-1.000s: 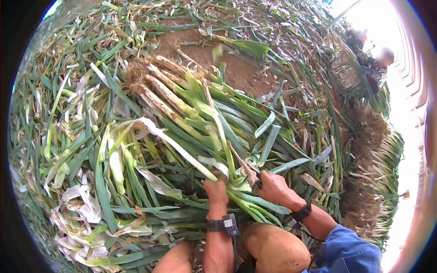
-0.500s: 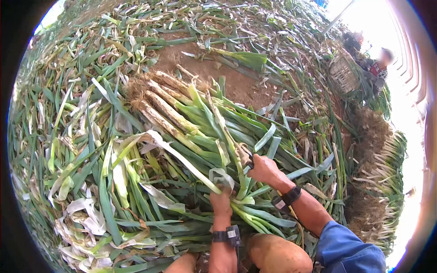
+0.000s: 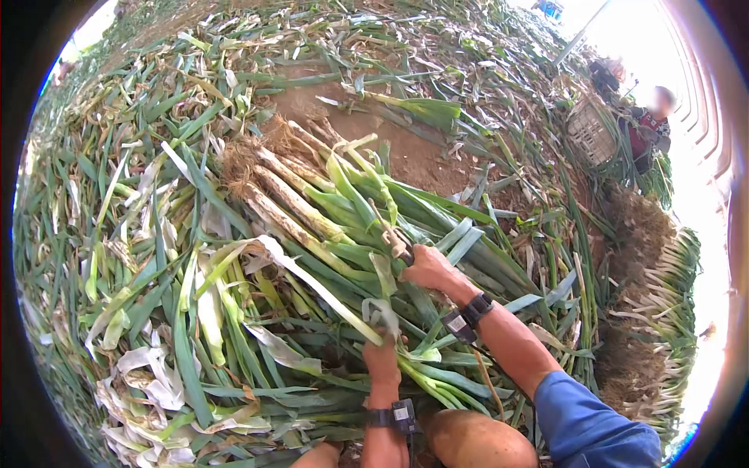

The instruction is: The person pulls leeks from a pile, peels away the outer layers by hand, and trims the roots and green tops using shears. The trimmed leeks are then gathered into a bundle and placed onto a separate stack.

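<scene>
My left hand (image 3: 381, 362) is closed around a leek (image 3: 321, 294), near my knees. Its pale stalk slants up to the left, with green leaves below the hand. My right hand (image 3: 435, 271) is shut on a knife-like tool (image 3: 396, 242) with a dark handle and a thin, dirt-brown front part. Blur and the leaves partly hide its shape. The tool is over a pile of leeks (image 3: 290, 204), whose soil-stained white stalks and roots point to the upper left. Their green leaves run down to the right beneath my right hand.
Cut leaves (image 3: 148, 281) cover the ground around me, with bare soil (image 3: 413, 156) beyond the pile. At right lies a long row of leeks (image 3: 651, 312), roots inward. A crate (image 3: 591, 131) stands at the upper right beside a person (image 3: 651, 129).
My right hand has moved left and slightly up with the tool, further over the leek pile. My left hand has stayed nearly in place on its leek.
</scene>
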{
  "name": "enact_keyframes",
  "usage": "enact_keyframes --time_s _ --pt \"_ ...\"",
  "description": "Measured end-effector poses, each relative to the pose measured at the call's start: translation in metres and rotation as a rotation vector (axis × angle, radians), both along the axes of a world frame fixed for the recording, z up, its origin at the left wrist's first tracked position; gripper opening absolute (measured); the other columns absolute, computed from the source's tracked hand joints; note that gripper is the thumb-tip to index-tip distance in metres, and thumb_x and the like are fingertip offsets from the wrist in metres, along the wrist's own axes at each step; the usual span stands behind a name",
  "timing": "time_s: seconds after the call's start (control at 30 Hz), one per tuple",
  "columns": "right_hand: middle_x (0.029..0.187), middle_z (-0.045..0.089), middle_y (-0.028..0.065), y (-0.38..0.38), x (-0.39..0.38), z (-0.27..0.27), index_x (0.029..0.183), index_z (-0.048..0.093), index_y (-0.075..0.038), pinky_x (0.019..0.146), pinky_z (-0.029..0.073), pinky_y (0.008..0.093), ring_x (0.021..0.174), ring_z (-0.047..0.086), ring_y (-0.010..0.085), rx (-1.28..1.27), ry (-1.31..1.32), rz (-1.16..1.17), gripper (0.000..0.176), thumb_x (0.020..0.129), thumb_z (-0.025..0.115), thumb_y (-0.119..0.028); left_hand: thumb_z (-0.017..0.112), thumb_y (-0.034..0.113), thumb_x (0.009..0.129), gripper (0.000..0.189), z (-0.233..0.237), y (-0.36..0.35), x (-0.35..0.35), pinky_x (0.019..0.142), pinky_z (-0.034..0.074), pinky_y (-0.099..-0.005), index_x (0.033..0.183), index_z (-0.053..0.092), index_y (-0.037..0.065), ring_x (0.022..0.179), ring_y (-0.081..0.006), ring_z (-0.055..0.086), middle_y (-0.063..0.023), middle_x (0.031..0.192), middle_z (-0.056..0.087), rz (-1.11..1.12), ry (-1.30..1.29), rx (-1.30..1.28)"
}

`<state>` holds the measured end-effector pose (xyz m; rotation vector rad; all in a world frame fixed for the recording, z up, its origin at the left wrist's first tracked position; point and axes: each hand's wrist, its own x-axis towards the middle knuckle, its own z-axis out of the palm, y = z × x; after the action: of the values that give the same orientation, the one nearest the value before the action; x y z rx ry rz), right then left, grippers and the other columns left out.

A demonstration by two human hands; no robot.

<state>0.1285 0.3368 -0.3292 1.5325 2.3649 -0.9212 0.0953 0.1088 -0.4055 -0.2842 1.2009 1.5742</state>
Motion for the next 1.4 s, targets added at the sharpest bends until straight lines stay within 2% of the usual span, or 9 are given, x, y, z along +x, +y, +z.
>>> enact_keyframes --time_s 0.17,0.3,0.43,0.57,0.67,0.87,0.97,1.17,1.4 --pt "0.079 0.066 0.0265 -0.001 0.002 0.018 0.088 0.062 0.005 0.068 0.051 0.0462 0.074 0.067 0.0392 0.027 0.055 0.056 0.040 0.069 0.074 -0.028 0.062 0.002 0.090 0.021 0.008 -0.004 -0.021 0.078 0.048 -0.0300 0.109 0.064 -0.004 0.086 -0.0151 0.061 -0.0052 0.095 0.066 0.030 0.419 -0.210" --pt "0.077 0.067 0.0244 -0.064 0.025 0.101 0.095 0.062 0.004 0.065 0.053 0.0439 0.070 0.067 0.0380 -0.155 0.199 0.120 0.034 0.072 0.071 -0.019 0.064 0.003 0.091 0.011 0.046 0.014 -0.065 0.058 0.050 -0.0305 0.099 0.062 -0.003 0.065 -0.0162 0.061 -0.0076 0.075 0.064 0.175 0.211 -0.053" --pt "0.077 0.067 0.0218 -0.122 0.076 0.132 0.105 0.063 0.001 0.063 0.052 0.0438 0.069 0.067 0.0379 -0.383 0.259 0.372 0.038 0.076 0.074 -0.022 0.070 0.018 0.093 0.019 0.076 0.041 -0.078 0.058 0.053 -0.0291 0.100 0.064 0.001 0.075 -0.0183 0.071 -0.0084 0.088 0.070 0.129 0.064 0.072" --pt "0.081 0.066 0.0204 -0.151 0.110 0.123 0.114 0.061 0.000 0.066 0.050 0.0437 0.072 0.066 0.0363 -0.573 0.293 0.426 0.048 0.074 0.075 -0.023 0.083 0.034 0.083 0.040 0.059 0.062 -0.045 0.049 0.046 -0.0228 0.105 0.063 0.006 0.076 -0.0176 0.074 -0.0052 0.088 0.072 -0.207 -0.100 0.073" --pt "0.086 0.068 0.0178 -0.154 0.121 0.105 0.121 0.058 -0.001 0.071 0.050 0.0433 0.078 0.066 0.0338 -0.635 0.269 0.406 0.058 0.071 0.075 -0.024 0.087 0.027 0.078 0.047 0.048 0.066 -0.008 0.050 0.044 -0.0218 0.110 0.060 0.005 0.071 -0.0154 0.072 -0.0046 0.084 0.071 -0.360 -0.250 0.166" --pt "0.092 0.065 0.0089 -0.143 0.127 0.111 0.120 0.059 0.000 0.074 0.049 0.0379 0.083 0.060 0.0192 -0.804 0.278 0.239 0.058 0.070 0.077 -0.024 0.088 0.019 0.076 0.035 -0.002 0.062 0.036 0.046 0.045 -0.0241 0.096 0.070 -0.004 0.053 -0.0101 0.057 -0.0027 0.068 0.064 -0.335 0.215 -0.036" --pt "0.094 0.063 0.0045 -0.143 0.144 0.106 0.124 0.058 0.000 0.076 0.049 0.0361 0.087 0.057 0.0153 -0.919 0.317 0.066 0.063 0.069 0.080 -0.021 0.087 0.011 0.073 0.044 -0.006 0.062 0.033 0.044 0.044 -0.0266 0.106 0.061 -0.005 0.052 -0.0103 0.056 -0.0052 0.074 0.066 -0.466 0.168 -0.121" --pt "0.088 0.067 0.0274 -0.095 0.158 0.105 0.098 0.056 0.004 0.074 0.051 0.0505 0.085 0.064 0.0472 -0.081 -0.228 0.031 0.048 0.072 0.078 -0.030 0.077 0.000 0.078 0.022 0.010 0.052 0.030 0.041 0.038 -0.0238 0.096 0.064 0.001 0.047 -0.0079 0.050 -0.0016 0.067 0.062 -0.277 -0.089 0.026" --pt "0.087 0.067 0.0292 -0.084 0.155 0.062 0.097 0.058 0.004 0.077 0.051 0.0545 0.087 0.065 0.0477 -0.068 -0.279 0.104 0.043 0.074 0.070 -0.029 0.084 0.014 0.079 0.021 0.005 0.058 0.044 0.043 0.037 -0.0259 0.081 0.066 0.004 0.047 -0.0086 0.049 0.0000 0.063 0.059 -0.284 0.171 -0.126"
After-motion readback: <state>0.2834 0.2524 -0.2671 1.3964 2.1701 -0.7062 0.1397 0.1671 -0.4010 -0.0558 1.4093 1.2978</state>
